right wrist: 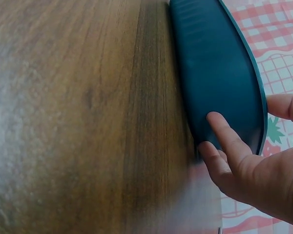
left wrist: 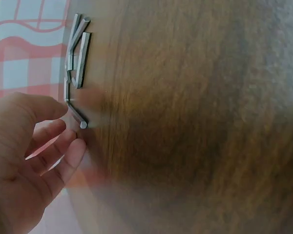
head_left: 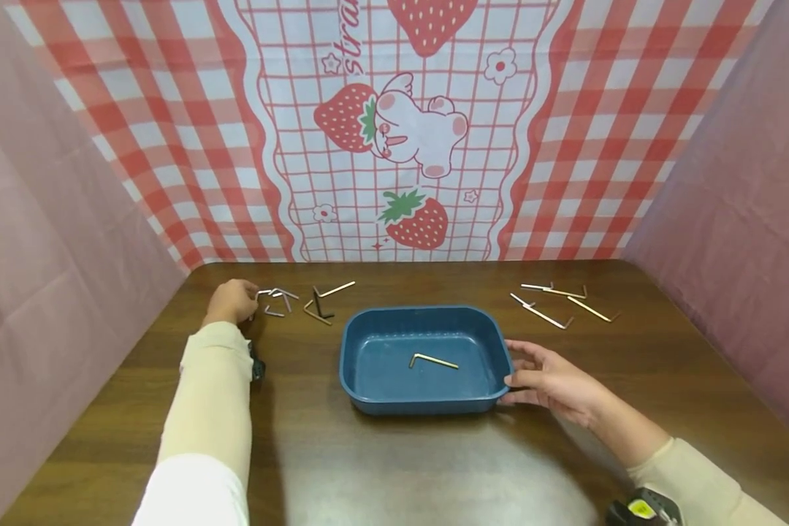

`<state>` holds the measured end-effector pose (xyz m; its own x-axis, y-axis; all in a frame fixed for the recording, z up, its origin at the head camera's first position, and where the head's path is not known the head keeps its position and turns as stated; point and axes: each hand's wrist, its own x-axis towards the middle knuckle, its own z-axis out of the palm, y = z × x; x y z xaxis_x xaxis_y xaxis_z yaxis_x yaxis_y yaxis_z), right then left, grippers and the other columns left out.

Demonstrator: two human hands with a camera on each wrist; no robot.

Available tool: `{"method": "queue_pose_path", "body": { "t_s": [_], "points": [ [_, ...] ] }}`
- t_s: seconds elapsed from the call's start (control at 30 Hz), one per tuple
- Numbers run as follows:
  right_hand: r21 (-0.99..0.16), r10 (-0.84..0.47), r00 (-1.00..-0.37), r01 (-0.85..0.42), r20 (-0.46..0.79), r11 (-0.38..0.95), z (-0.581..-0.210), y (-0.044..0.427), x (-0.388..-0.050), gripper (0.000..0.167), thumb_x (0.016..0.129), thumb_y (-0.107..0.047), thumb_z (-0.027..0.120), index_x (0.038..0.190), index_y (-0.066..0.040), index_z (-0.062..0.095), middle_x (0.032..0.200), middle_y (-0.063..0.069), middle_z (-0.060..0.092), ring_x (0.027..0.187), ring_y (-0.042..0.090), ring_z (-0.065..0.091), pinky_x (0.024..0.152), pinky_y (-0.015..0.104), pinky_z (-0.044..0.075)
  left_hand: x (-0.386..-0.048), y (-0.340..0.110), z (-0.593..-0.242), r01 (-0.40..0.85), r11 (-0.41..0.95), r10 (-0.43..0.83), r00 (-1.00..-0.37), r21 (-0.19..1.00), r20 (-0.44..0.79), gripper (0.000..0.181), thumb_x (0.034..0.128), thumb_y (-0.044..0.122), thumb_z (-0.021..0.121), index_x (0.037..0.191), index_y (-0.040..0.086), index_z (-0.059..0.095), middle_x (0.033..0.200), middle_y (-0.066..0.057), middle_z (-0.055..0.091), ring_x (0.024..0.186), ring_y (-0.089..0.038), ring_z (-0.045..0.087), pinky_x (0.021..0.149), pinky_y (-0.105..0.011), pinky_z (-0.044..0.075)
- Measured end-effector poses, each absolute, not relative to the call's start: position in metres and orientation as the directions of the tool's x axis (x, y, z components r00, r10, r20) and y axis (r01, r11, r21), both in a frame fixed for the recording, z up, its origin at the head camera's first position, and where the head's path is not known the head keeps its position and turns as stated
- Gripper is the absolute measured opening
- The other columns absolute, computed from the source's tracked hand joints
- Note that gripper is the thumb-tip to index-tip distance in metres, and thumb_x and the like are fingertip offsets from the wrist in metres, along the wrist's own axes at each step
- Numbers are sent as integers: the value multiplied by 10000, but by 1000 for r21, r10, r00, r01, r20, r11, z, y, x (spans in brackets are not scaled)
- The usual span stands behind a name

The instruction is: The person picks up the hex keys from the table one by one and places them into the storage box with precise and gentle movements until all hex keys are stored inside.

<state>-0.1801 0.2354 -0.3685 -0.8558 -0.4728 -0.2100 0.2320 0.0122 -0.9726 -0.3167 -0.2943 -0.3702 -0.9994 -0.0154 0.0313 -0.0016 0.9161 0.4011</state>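
Pale cloth sleeve (head_left: 209, 424), left hand (head_left: 231, 301) gaping empty by bent silver-metal keys (left wrist: 83, 60); right hand (head_left: 555, 383) pinches oblong blue-plastic tray (head_left: 427, 406), likely steadying it.

far side: red-and-white gingham cloth (head_left: 171, 124), kinda cute ngl, gridded middle panel with strawberries, little flowers and a sideways cartoon critter (head_left: 427, 131) | left: plain dusty-pink drape (head_left: 59, 256), some creases | right: matching pink drape (head_left: 723, 219) | desk (head_left: 434, 471): dark brown woodgrain, rounded far corners, soft pale glare on the near middle
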Motion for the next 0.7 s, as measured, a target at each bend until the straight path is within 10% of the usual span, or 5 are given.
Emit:
{"method": "queue_pose_path", "body": {
  "t_s": [0.7],
  "points": [
    [-972, -476, -854, 237, -209, 2, -370, 236, -178, 819, 916, 12, 596, 1505, 85, 31, 1405, 420, 272, 1033, 336, 617, 904, 491, 509, -323, -288, -363, -38, 950, -11, -996, 309, -89, 466, 744, 58, 667, 1207, 11, 659, 1220, -252, 615, 1046, -405, 584, 803, -521, 498]
  ]
}}
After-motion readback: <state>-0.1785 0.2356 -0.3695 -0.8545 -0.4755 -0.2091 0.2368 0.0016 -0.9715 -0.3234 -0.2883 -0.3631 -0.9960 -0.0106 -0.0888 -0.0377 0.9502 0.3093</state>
